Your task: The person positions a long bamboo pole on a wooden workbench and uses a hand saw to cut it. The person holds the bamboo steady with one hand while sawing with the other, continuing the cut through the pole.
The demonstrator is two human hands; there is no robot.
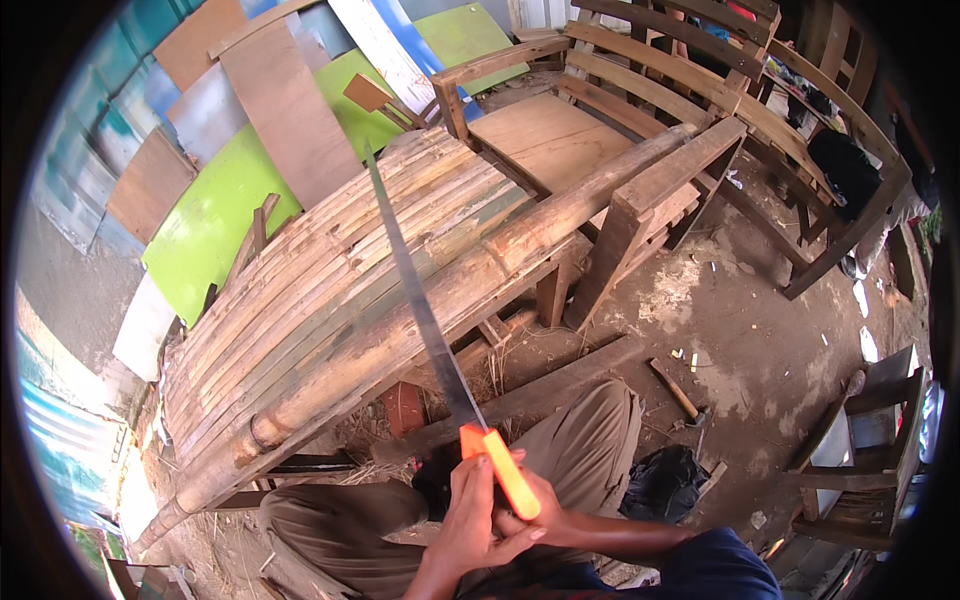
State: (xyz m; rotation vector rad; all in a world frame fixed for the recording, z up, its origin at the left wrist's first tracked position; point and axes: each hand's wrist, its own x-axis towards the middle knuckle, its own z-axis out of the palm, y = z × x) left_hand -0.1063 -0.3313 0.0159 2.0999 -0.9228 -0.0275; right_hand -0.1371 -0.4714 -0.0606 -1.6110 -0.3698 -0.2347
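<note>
A handsaw (425,315) with a long, narrow, dark blade and an orange handle points away from me, its tip toward the far left. Both hands are closed round the handle above my lap. My left hand (468,520) presses against the handle's left side, thumb stretched across below it. My right hand (540,505) wraps the handle from the right, its fingers partly hidden. In the picture the blade crosses a bamboo bench (330,265) of split slats with a thick bamboo pole (370,350) along its near edge; whether the blade touches them I cannot tell.
A wooden bench frame (640,65) with a plywood seat (550,140) stands behind. Green and brown boards (290,110) lean at the left. On the dirt floor lie a hammer (675,392), a plank (540,390) and a black plastic bag (663,480). A wooden chair (860,460) is at right.
</note>
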